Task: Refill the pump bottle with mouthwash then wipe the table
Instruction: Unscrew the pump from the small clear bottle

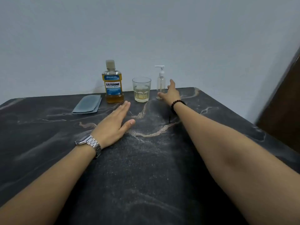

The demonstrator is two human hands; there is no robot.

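Right hand (172,93) open, reaching around the clear pump bottle (160,82) at the table's (211,127) far edge, not yet gripping. Left hand (113,123) flat, released, likely bracing.

My right hand (172,93) covers the lower right side of the pump bottle (160,82), so contact cannot be confirmed. Fine print on the mouthwash bottle (113,85) label is too small to read. Both my forearms and the table (146,159) run off the bottom edge.
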